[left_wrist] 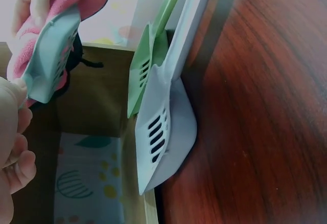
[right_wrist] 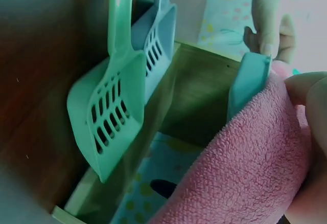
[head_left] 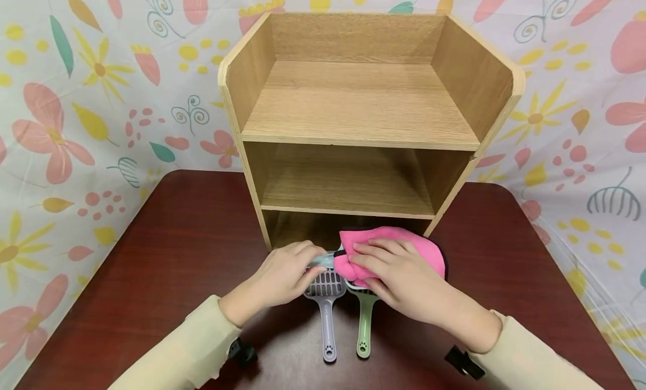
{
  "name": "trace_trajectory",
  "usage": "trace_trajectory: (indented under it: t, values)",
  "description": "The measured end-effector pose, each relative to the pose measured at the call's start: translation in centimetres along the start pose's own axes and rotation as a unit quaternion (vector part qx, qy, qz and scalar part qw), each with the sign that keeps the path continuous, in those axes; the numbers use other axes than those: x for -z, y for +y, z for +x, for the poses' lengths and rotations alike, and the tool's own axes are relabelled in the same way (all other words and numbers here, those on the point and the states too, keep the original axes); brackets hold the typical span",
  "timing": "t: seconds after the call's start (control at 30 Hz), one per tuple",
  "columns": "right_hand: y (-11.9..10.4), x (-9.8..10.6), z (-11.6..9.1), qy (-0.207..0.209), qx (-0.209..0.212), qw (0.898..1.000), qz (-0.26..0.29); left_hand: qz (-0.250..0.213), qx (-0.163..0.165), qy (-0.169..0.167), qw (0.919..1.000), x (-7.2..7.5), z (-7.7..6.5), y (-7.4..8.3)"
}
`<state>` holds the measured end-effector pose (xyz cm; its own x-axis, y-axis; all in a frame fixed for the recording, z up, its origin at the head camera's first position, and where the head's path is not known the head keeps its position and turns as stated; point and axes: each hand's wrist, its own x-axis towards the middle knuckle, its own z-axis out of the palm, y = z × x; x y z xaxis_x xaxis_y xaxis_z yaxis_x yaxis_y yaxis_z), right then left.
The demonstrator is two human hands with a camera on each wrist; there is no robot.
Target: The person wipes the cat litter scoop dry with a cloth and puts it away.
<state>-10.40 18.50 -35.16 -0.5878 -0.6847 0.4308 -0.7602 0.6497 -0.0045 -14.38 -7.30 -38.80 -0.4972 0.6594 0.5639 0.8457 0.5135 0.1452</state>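
Observation:
A light blue litter scoop (head_left: 326, 260) is held up in front of the shelf's lowest compartment, its slots showing in the left wrist view. My left hand (head_left: 282, 275) pinches it at one side. Around its other side my right hand (head_left: 404, 272) grips a pink cloth (head_left: 421, 249) with a dark edge, pressing it against the scoop; the cloth hides much of the scoop in the head view. Below the hands, a greyish-purple scoop (head_left: 327, 328) and a green scoop (head_left: 364, 322) lie side by side, paw-marked handles towards me.
A wooden shelf unit (head_left: 353, 140) with stacked compartments stands at the back of the dark red table (head_left: 166, 255). The two lying scoops have their heads at its lower front edge. A patterned curtain (head_left: 111, 126) hangs behind and at both sides.

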Motion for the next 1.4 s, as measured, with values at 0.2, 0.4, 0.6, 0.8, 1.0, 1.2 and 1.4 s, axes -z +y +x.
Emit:
trace_trajectory:
  t: [0.2, 0.4, 0.6, 0.8, 1.0, 1.2, 1.4]
  values:
    - [0.4, 0.1, 0.0, 0.003, 0.023, 0.999, -0.022, -0.003, -0.007, 0.008, 0.9999, -0.3, 0.1, 0.0]
    - [0.5, 0.1, -0.4, -0.019, 0.023, 0.996, -0.079, 0.001, -0.011, 0.008, 0.9999, -0.3, 0.2, -0.1]
    - [1.0, 0.3, -1.0, -0.019, 0.011, 0.994, -0.103, -0.004, -0.008, 0.003, 1.0000, -0.6, -0.2, -0.4]
    - [1.3, 0.3, -0.9, 0.031, 0.022, 0.997, -0.062, -0.044, 0.001, 0.015, 0.9989, -0.7, -0.3, -1.0]
    - [0.7, -0.5, 0.1, 0.058, 0.036, 0.997, -0.027, -0.146, 0.007, 0.030, 0.9889, -0.9, 0.3, -1.1]
    - [1.0, -0.8, -0.2, 0.024, 0.017, 1.000, -0.004, -0.211, 0.041, 0.030, 0.9762, -0.9, 0.2, -1.0]
    - [1.3, -0.8, -0.8, -0.036, -0.034, 0.999, 0.011, -0.218, 0.049, 0.034, 0.9742, -0.7, 0.0, -1.0]
